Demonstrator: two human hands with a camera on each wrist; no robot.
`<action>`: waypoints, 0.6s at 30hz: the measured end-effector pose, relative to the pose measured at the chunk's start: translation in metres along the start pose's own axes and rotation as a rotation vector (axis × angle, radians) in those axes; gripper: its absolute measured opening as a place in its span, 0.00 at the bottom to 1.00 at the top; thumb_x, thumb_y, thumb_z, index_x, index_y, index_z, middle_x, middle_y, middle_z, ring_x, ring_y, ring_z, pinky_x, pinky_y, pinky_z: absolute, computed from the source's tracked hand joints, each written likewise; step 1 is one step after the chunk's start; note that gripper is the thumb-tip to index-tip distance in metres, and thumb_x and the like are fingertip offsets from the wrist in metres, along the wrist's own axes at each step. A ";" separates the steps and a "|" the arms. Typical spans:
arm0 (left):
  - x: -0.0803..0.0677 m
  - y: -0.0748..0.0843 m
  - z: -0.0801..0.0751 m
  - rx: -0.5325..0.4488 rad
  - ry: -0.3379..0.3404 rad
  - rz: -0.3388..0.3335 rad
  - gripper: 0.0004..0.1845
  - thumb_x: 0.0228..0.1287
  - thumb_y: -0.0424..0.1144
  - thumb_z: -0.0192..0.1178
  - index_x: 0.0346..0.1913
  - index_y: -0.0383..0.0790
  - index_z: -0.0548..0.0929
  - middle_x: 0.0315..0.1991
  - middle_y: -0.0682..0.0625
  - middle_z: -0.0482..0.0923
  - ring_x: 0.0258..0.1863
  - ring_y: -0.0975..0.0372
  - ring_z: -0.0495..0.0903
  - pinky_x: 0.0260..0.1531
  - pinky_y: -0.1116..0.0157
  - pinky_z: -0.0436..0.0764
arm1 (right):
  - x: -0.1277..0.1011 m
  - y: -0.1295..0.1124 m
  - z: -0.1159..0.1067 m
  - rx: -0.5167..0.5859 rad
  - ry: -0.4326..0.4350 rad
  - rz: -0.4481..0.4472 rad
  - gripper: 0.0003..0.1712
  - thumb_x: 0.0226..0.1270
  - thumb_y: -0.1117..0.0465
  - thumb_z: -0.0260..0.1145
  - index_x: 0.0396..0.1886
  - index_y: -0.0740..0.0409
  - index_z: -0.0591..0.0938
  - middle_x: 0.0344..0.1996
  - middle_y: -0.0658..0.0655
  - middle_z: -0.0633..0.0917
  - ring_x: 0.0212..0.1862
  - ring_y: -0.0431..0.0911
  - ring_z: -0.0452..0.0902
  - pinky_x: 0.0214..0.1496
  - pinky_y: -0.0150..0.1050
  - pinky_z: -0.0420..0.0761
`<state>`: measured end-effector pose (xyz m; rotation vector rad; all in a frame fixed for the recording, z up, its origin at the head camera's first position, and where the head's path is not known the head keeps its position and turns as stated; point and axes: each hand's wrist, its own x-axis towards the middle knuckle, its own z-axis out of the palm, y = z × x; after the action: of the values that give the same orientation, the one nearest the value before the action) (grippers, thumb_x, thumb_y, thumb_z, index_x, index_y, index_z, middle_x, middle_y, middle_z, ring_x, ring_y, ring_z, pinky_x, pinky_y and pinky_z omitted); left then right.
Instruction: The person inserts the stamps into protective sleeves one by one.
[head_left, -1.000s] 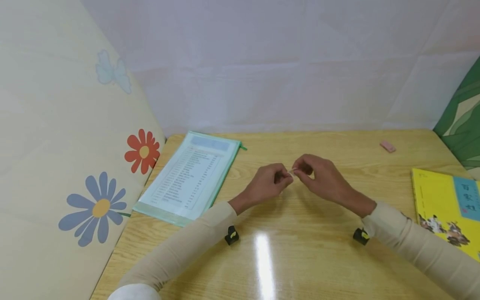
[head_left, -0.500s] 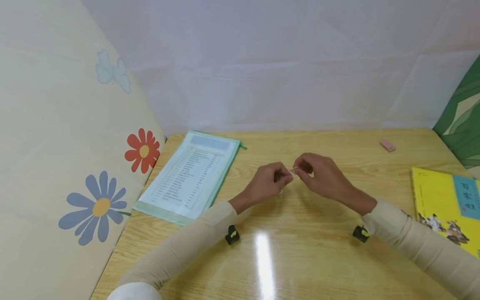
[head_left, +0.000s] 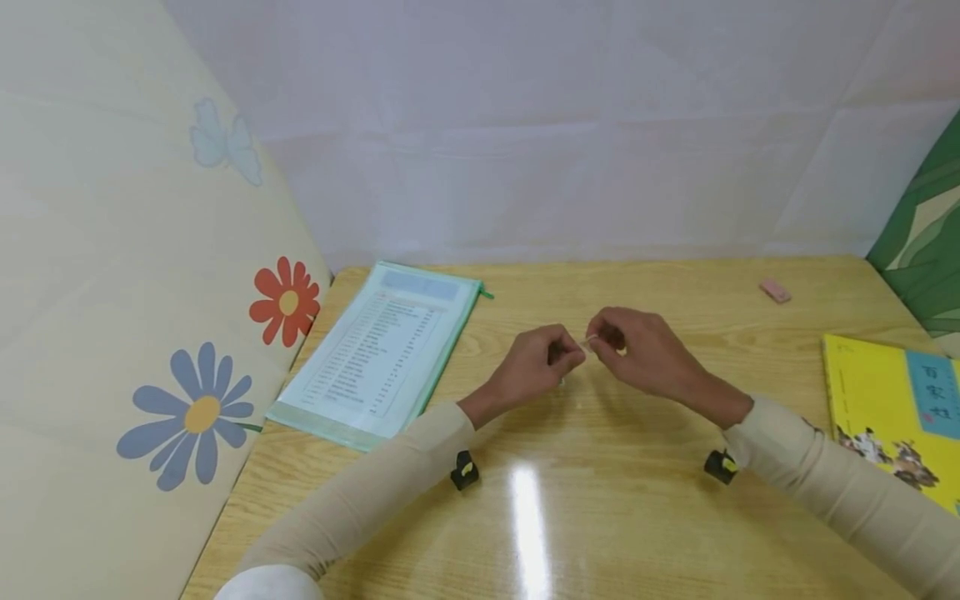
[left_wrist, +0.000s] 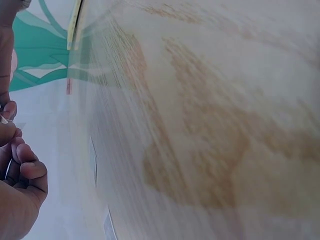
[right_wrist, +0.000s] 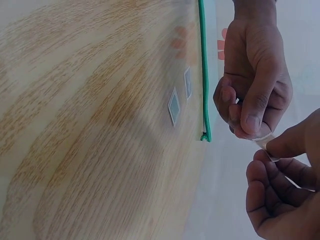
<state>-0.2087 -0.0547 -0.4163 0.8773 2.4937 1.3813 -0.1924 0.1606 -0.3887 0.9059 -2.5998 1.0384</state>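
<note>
Over the middle of the table, my left hand [head_left: 531, 364] and right hand [head_left: 651, 352] meet at the fingertips. Between them stretches a small, thin, translucent strip [right_wrist: 265, 142], whose exact kind I cannot tell. The left thumb and index finger pinch its one end, and the right thumb and index finger pinch the other. In the left wrist view only a bit of the strip [left_wrist: 19, 125] shows past the fingers. Two small pale-bordered squares [right_wrist: 174, 106] lie on the wood in the right wrist view, beyond the hands.
A clear document folder [head_left: 375, 350] with a green zip edge and a printed sheet lies left. A yellow book [head_left: 873, 392] lies at the right edge, a pink eraser-like block [head_left: 776, 291] at the back right. Decorated wall panels [head_left: 450, 192] border the table [head_left: 637, 517].
</note>
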 end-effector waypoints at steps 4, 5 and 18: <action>0.000 0.000 0.000 0.031 0.010 0.030 0.06 0.74 0.42 0.61 0.40 0.43 0.81 0.29 0.48 0.81 0.22 0.63 0.76 0.22 0.67 0.76 | 0.001 -0.001 0.000 0.000 -0.019 0.022 0.02 0.72 0.63 0.66 0.40 0.57 0.82 0.32 0.48 0.84 0.33 0.38 0.79 0.37 0.43 0.83; 0.000 0.000 0.000 0.041 0.013 0.040 0.06 0.74 0.42 0.61 0.40 0.43 0.81 0.29 0.49 0.80 0.22 0.63 0.75 0.22 0.67 0.76 | 0.001 -0.002 0.000 0.000 -0.026 0.027 0.02 0.72 0.63 0.66 0.40 0.57 0.82 0.32 0.48 0.84 0.33 0.38 0.79 0.37 0.42 0.83; 0.002 -0.004 0.000 0.145 0.022 0.131 0.04 0.73 0.41 0.62 0.40 0.47 0.83 0.30 0.56 0.76 0.25 0.66 0.73 0.25 0.68 0.75 | 0.002 -0.002 -0.002 0.017 -0.069 0.122 0.04 0.74 0.61 0.63 0.41 0.56 0.82 0.29 0.47 0.83 0.29 0.39 0.78 0.32 0.38 0.80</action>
<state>-0.2124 -0.0552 -0.4189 1.0776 2.6227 1.2652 -0.1928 0.1597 -0.3856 0.8094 -2.7372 1.0789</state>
